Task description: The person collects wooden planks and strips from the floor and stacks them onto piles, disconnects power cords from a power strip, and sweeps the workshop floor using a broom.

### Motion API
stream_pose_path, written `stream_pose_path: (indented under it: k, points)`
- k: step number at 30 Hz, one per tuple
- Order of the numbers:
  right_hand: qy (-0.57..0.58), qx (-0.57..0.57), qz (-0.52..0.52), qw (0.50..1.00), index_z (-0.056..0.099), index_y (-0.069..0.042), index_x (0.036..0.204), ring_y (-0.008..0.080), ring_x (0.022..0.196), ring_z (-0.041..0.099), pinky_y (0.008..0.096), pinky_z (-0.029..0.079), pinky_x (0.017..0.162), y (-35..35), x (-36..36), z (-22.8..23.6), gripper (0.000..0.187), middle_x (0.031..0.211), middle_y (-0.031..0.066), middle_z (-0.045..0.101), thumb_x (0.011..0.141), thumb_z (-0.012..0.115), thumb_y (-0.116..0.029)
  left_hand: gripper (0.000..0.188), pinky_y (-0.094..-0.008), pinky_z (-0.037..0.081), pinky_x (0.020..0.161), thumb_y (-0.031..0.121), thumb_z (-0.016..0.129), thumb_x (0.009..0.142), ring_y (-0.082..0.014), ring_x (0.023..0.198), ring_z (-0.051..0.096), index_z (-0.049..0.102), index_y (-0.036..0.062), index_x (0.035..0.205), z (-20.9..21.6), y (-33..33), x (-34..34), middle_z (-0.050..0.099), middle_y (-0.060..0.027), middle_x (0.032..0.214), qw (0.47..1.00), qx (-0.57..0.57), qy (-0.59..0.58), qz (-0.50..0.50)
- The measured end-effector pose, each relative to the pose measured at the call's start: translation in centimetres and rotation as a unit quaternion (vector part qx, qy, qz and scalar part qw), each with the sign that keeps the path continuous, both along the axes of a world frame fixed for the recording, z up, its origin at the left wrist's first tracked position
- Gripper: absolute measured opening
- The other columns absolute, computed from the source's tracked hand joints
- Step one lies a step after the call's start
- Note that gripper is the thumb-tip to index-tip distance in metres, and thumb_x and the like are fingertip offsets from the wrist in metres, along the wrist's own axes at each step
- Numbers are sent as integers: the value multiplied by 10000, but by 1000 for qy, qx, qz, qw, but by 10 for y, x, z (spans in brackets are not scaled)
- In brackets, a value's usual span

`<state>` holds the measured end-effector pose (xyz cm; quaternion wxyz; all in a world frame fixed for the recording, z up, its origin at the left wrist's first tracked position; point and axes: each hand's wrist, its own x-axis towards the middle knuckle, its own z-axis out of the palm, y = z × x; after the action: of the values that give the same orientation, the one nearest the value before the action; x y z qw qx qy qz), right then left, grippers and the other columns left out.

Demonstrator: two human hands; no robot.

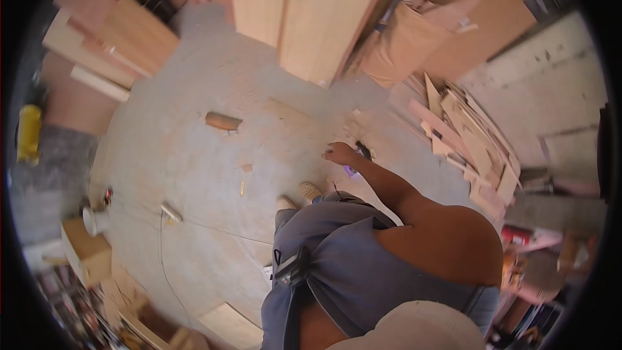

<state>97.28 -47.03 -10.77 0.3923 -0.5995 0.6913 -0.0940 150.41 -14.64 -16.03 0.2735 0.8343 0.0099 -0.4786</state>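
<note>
My right hand (339,153) reaches out over the concrete floor near the middle of the head view, with my bare arm extended from the shoulder. Its fingers are loosely bent and slightly apart, and I see nothing in them. Just beside the hand, partly hidden by my forearm, are a dark object (364,150) and a purple item (350,171); their kinds are too small to make out. My left hand does not show.
Tall wooden boards (311,19) stand ahead, and stacked panels (133,32) lean at the far left. Wood offcuts (463,129) pile up on the right. A brown piece (223,122) lies on the floor. A cord (165,269) trails near a cardboard box (87,253).
</note>
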Motion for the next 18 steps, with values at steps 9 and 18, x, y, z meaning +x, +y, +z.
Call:
stream_pose_path:
  k: [9, 18]
  points:
    - [215, 240, -295, 899, 670, -65, 657, 295, 606, 611, 412, 484, 626, 253, -106, -68, 491, 616, 133, 630, 737, 621, -547, 360, -349, 416, 589, 355, 599, 851, -191, 710, 533, 539, 40, 1012, -22, -335, 127, 552, -49, 793, 985, -50, -49, -159]
    - [117, 127, -214, 961, 636, -42, 721, 360, 720, 603, 459, 463, 669, 151, -33, -48, 484, 753, 184, 631, 773, 597, -522, 404, -439, 469, 789, 265, 566, 842, -302, 1023, 560, 513, 151, 1226, 32, -576, 72, 554, -68, 1181, 958, -251, 47, -133]
